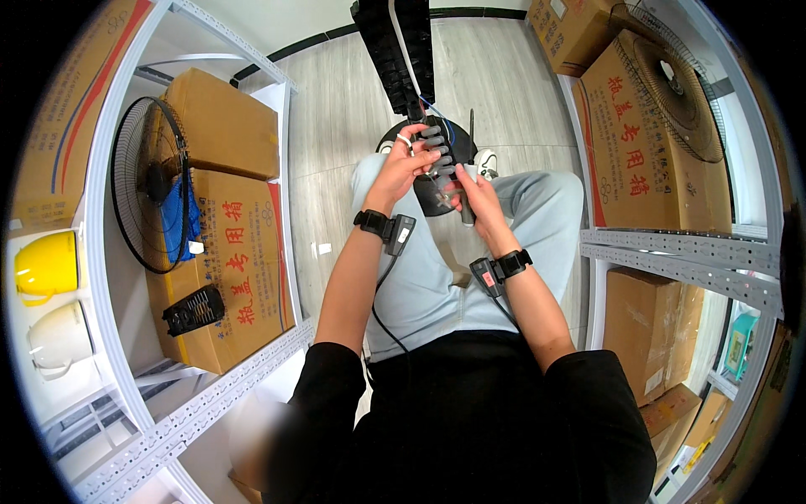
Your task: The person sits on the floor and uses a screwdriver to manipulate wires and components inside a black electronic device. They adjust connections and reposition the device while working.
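Note:
In the middle of the view, my left hand is closed on a part of a fan stand with a row of several grey buttons; a small white loop shows at its fingers, too small to name. My right hand is closed on the lower end of the same part, beside a grey upright piece and a partly see-through piece, both partly hidden by fingers. Behind them stand a black column with a pale strip and blue wires, and a round black base between my feet.
Metal shelving stands left with cartons, a wire fan guard, a black plastic part and yellow and white kettles. Right shelving holds cartons and another guard. My legs frame the base on the grey floor.

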Available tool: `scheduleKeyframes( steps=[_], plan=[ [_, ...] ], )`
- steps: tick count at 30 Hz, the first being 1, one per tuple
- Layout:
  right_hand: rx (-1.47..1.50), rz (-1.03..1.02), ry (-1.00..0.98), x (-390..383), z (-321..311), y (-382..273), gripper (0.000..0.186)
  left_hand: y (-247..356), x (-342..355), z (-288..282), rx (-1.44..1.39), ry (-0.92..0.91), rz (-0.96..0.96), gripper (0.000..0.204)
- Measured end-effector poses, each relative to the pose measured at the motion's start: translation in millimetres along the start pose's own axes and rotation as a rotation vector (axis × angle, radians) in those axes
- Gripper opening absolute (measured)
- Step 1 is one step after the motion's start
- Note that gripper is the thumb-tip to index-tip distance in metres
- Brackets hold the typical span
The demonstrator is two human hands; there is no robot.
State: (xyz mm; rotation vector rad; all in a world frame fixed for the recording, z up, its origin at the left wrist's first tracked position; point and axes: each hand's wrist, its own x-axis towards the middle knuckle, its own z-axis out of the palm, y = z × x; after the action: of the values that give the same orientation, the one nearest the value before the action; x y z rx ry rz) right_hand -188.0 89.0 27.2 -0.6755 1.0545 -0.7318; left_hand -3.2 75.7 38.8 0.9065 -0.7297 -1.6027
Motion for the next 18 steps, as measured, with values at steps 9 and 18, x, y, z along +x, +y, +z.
scheduleKeyframes(
  steps=[9, 18],
  plan=[
    [-0.083, -0.174, -0.009, -1.0, 2.3, -0.1, 0.038, -1.6, 0.3, -3.2, 0.052, 0.021, 0.006, 0.064],
    [-0.186, -0.227, 0.072, -2.4, 5.7, 3.2, 0.041, -0.7, 0.8, 2.8, 0.131, 0.068, 0.011, 0.069]
  ],
)
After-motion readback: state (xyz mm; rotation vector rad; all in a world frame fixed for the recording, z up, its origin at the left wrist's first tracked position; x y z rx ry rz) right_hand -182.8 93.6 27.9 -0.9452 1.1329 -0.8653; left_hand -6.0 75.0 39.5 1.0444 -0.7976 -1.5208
